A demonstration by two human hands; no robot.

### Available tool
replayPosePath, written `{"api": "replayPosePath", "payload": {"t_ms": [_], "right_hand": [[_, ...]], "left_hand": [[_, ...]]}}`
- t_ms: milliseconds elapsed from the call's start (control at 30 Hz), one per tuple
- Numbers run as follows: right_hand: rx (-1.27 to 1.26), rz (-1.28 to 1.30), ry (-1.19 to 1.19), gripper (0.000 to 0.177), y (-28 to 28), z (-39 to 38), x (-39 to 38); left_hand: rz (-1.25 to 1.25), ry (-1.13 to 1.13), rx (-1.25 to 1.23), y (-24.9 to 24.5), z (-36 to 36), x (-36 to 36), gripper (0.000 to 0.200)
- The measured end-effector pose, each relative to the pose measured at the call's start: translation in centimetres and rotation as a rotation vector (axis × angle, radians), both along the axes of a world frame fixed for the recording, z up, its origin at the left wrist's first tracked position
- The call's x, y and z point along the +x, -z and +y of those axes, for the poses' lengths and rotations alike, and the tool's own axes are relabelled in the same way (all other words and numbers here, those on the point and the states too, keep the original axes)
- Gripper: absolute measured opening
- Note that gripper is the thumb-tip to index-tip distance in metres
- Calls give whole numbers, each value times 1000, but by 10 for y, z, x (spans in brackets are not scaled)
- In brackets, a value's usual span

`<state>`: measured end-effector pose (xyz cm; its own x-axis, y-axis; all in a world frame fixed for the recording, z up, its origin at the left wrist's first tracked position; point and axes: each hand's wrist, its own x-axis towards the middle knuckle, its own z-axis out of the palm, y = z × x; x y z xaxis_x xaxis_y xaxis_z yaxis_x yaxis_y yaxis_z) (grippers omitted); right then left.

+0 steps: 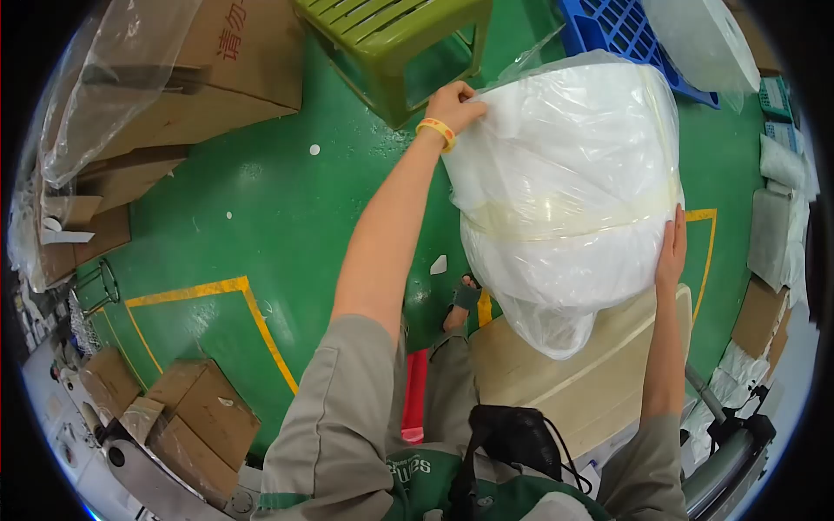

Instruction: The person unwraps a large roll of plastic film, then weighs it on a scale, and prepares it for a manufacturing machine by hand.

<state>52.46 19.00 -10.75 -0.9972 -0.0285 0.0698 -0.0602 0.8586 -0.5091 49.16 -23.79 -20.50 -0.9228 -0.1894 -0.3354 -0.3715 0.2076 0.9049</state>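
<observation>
A large white bundle (pixel 565 165) wrapped in clear plastic film hangs over the beige board (pixel 556 365), with a knotted or gathered tail of film at its lower end. My left hand (pixel 453 108), with a yellow band on its wrist, pinches the film at the bundle's upper left corner. Against the bundle's lower right side rests my right hand (pixel 671 247), its fingers stretched out along the plastic. Whether the bundle touches the board is unclear.
A green stool (pixel 391 43) stands beyond my left hand. Behind the bundle is a blue plastic pallet (pixel 608 35). Cardboard boxes (pixel 217 87) fill the upper left, with more boxes (pixel 204 408) at lower left. A black bag (pixel 521 438) lies against my body.
</observation>
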Motion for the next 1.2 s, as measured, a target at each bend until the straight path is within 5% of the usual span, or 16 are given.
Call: {"api": "replayPosePath", "payload": {"t_ms": [333,433,600,767,867,900,1033,1067,1133,1200], "right_hand": [[188,76,-9,41,-5,-45,33],[307,113,-34,41,-9,-66,49],[502,150,31,45,-2,-104,84],[671,82,89,58,-2,-168,137],[595,-94,-111,63,-14,-228,190],[589,-200,-245,63,-24,-249,218],[-152,-274,-982,40,-20,-256,261],[-618,-561,-820,31,-42,-259,238],[-186,135,-845,28,-69,-232,165],[-24,112,-395,39,-63,-208,90]], "left_hand": [[34,-20,498,31,-48,38,24],[134,-54,385,41,-54,48,23],[67,-167,-167,49,-54,70,31],[14,-544,-249,52,-52,135,44],[50,-637,-325,16,-30,205,50],[-105,-657,-187,-18,-11,238,51],[-311,-776,-141,-58,47,342,53],[-362,-802,-148,-71,55,353,57],[-442,-824,-107,-94,81,363,63],[-466,-829,-31,-100,101,363,69]]}}
